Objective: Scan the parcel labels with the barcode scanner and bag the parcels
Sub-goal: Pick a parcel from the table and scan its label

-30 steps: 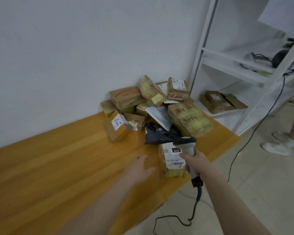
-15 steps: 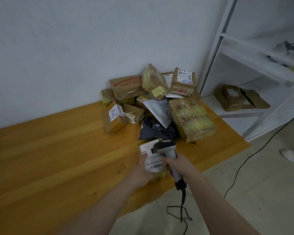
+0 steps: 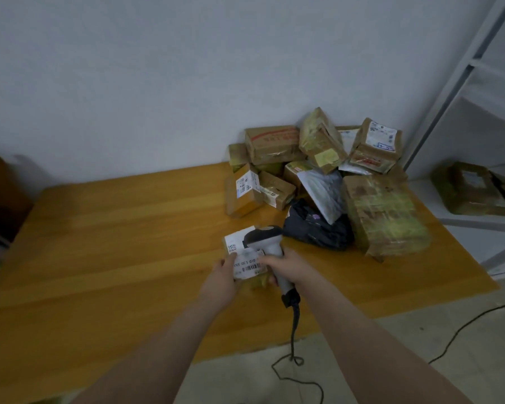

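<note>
Left hand [image 3: 222, 272]: moved off the orange wooden tabletop [image 3: 129, 228], gripped small brown taped parcel [image 3: 254, 283].
Right hand [image 3: 289, 263]: clasped grey plastic pistol-shaped scanner [image 3: 270, 248] over its white label [image 3: 247, 266].

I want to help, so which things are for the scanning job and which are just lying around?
For the job: scanner, held in the right grip; parcel, held in the left grip; pile of parcels waiting.
Just lying about: shelf; box on it; cable on the floor.

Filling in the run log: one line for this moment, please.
step: scan | left hand: holds parcel | right hand: grips scanner above parcel
</note>
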